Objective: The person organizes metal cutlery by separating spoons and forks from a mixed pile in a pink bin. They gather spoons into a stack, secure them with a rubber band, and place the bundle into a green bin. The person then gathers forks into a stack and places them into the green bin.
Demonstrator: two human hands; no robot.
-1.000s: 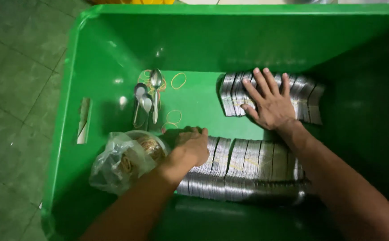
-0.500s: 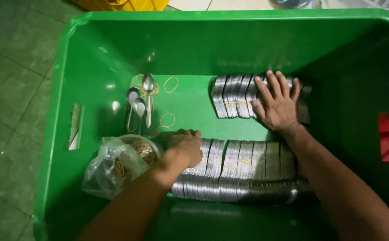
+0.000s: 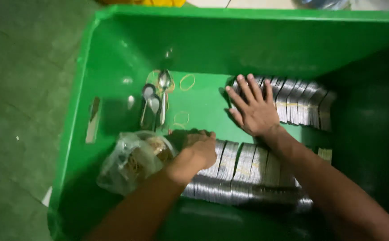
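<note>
Head view, only one camera. Compared with a second ago: right hand [image 3: 253, 109] has slid left along the far row of foil bundles [image 3: 299, 103]; it now covers the row's left end instead of its middle. Fingers spread flat, palm down, pressing on the bundles, not gripping. Left hand [image 3: 200, 149] has barely moved: fingers curled over the left end of the near row of foil bundles [image 3: 243, 172], knuckles up. Whether it actually grips a bundle I cannot tell; fingertips are hidden on the far side.

My read: both hands are squaring up or steadying the two rows from their left ends. Both rows lie on the floor of the green crate [image 3: 114, 53], right half, far row close to the back wall, near row towards the front wall. The shift in framing is mostly head motion, not the crate.

Around them:
- Clear plastic bag [image 3: 129, 163] with brownish contents, near left, touching the left wrist.
- Metal spoons [image 3: 156, 96], far left of the floor, lying flat, handles towards the near side.
- Loose rubber bands [image 3: 187, 82] just beside the spoons, more between the spoons and the left hand.
- Handle slot [image 3: 93, 119] in the left wall.

In the way: the bag crowds the left forearm. The right side of the crate is in deep shadow and hard to read.
</note>
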